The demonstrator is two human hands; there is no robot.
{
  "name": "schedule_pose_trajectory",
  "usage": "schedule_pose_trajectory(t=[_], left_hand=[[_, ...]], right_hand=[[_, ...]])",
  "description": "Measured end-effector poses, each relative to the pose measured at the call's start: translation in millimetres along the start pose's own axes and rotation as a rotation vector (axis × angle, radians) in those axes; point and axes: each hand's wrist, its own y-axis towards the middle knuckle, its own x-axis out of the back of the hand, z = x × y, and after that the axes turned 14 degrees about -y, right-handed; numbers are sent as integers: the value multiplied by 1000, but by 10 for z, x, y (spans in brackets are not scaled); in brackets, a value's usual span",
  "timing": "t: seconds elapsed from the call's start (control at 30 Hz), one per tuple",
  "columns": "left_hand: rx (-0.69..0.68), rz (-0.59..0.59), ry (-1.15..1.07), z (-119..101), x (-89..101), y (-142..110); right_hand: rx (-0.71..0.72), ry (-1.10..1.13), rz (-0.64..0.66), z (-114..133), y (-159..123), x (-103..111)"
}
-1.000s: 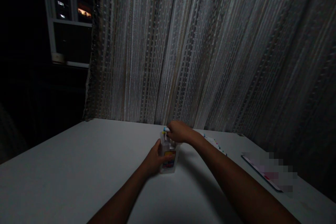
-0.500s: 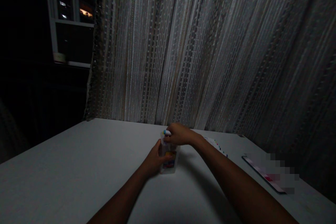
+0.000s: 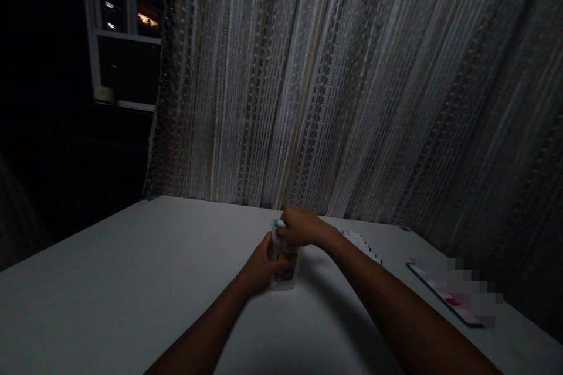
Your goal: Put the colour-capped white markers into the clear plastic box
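Observation:
On the white table [image 3: 145, 281], a clear plastic case [image 3: 282, 282] with a colourful label stands upright. My left hand [image 3: 259, 266] is closed around its left side, the thumb lying across the label. At the top of the case, my right hand [image 3: 300, 227] pinches a white marker [image 3: 280, 224] with a blue end. The marker lies over the case's upper opening; how far it reaches inside is hidden by my fingers. Behind my right forearm, several white markers [image 3: 358, 241] with coloured ends lie in a row, partly covered.
A flat dark-edged item [image 3: 444, 297], partly pixelated, lies at the table's right side. A striped woven curtain [image 3: 272, 82] hangs along the far edge. At the upper left is a dark window [image 3: 127, 38].
The marker in my right hand has dipped slightly at the top of the case, and less of its end shows. My left hand keeps its hold. The view has shifted a little.

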Motion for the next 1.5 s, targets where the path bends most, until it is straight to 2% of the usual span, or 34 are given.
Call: schedule_pose_trajectory(t=[0.23,0.3,0.47,0.63,0.77,0.93,1.1,1.3,1.43,1.5], left_hand=[[12,2,-22,12,10,10],[18,6,-19,-4,7,9],[19,6,-13,-40,-19,-6],[18,1,-34,-17,-31,-8],[2,7,-38,20,-3,13],[6,21,-27,17,6,18],[8,4,-20,7,-11,7],[26,3,-9,-25,-26,-3],[34,-3,-13,-55,-34,-20],[33,1,-27,-65,-40,-30]], right_hand=[[113,244,144,-96,62,15],[90,238,115,-123,80,-12],[-89,35,-62,-119,73,-75],[-90,47,-32,-66,14,-76],[-57,-26,-69,-8,-5,-92],[-82,-59,-127,6,13,-142],[-55,-24,-105,-44,27,-144],[-140,98,-102,-89,61,-172],[-120,72,-96,-133,33,-101],[-95,73,-35,-182,-7,-13]])
